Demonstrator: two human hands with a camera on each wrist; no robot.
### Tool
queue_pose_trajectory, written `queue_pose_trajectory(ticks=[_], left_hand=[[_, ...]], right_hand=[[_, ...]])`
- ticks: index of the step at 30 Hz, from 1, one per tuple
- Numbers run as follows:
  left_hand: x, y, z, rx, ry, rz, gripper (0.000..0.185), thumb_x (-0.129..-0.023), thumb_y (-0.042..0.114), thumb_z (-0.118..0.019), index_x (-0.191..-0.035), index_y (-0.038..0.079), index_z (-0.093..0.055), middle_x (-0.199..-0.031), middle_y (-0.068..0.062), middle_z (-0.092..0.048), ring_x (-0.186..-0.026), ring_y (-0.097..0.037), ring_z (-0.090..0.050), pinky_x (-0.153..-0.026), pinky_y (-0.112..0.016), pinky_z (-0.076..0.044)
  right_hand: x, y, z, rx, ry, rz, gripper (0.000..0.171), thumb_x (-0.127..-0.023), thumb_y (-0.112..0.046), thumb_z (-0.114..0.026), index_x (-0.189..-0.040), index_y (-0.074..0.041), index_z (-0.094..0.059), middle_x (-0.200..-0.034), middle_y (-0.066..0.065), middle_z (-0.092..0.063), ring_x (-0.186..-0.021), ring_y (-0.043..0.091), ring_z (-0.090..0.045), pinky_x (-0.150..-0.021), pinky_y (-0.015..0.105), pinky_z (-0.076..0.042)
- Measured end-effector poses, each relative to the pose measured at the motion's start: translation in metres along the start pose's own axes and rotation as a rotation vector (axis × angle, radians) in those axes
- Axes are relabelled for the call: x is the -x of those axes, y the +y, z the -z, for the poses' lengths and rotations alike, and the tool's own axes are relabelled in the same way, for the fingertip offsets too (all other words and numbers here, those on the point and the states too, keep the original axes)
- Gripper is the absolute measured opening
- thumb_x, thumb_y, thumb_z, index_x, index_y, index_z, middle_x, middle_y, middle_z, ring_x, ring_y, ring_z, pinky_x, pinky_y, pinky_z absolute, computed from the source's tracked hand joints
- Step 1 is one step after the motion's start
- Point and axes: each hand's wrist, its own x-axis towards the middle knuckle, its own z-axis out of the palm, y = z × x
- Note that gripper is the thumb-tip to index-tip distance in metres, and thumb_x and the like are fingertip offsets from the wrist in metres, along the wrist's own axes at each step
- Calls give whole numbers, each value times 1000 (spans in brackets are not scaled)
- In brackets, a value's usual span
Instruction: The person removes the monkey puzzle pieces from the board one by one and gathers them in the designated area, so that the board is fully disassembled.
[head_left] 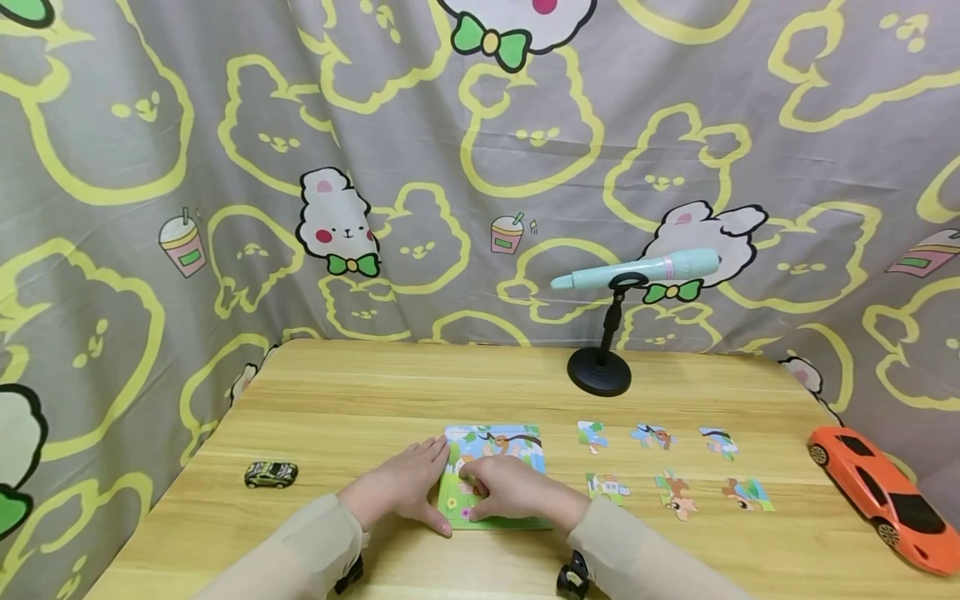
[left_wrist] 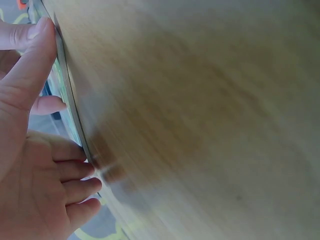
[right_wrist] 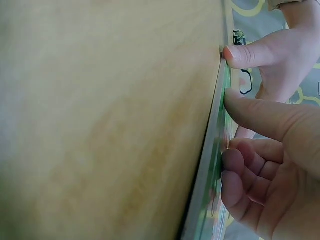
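Observation:
A jigsaw puzzle board (head_left: 498,435) with a picture of a tree branch, sky and grass lies flat at the table's front middle. My left hand (head_left: 412,486) rests at its left side, fingers extended along the edge and thumb at the near left corner. Over the board's middle is my right hand (head_left: 517,492), covering part of the picture. Its thumb and bent fingers stand apart, and their tips touch the board's face, as the right wrist view shows. Nothing shows between them. In the left wrist view, my left fingers (left_wrist: 75,170) meet the board's edge.
Several loose puzzle pieces (head_left: 675,493) lie in two rows right of the board. An orange toy car (head_left: 885,500) is at far right, a small patterned toy car (head_left: 271,474) at left. Behind stands a light blue microphone (head_left: 637,271) on a black stand (head_left: 599,372).

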Motion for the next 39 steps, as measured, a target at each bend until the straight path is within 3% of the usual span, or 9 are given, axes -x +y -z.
queue_pose_trajectory(ticks=[11, 16, 23, 34, 39], left_hand=[[1, 1, 2, -8, 3, -4, 112, -64, 63, -69, -138, -11, -29, -145, -26, -24, -132, -36, -24, -107, -45, -22], [1, 1, 2, -6, -1, -1, 113, -64, 63, -69, -139, -10, -28, -145, -25, -23, -133, -36, -23, -107, -45, -22], [1, 1, 2, 9, -9, 9, 113, -63, 63, -69, -140, -9, -28, -146, -24, -23, -133, -36, -22, -108, -45, -21], [2, 2, 2, 11, 0, 9, 113, -63, 62, -70, -139, -10, -28, -145, -25, -22, -133, -36, -22, -107, -45, -21], [1, 2, 2, 12, -6, 13, 113, -63, 62, -70, -139, -10, -28, -146, -25, -22, -133, -36, -22, -107, -45, -21]], right_hand=[[2, 1, 0, -40, 24, 9, 46, -74, -21, -78, -113, -9, -56, -64, -14, -47, -54, 1, -44, -54, 17, -40], [5, 4, 0, -139, 62, 14, 43, -75, -18, -77, -110, -14, -53, -65, -13, -47, -55, 2, -44, -53, 18, -40], [5, 13, -3, -311, 77, 43, 29, -86, -6, -64, -109, -18, -52, -70, -10, -54, -59, 2, -50, -55, 19, -44], [8, 16, 1, -537, 84, 86, 24, -88, -1, -59, -108, -11, -50, -70, 1, -60, -59, 11, -58, -56, 22, -48], [16, 20, 9, -590, 73, 73, 26, -89, -4, -59, -112, -5, -47, -72, 2, -59, -55, 11, -53, -51, 20, -44]])
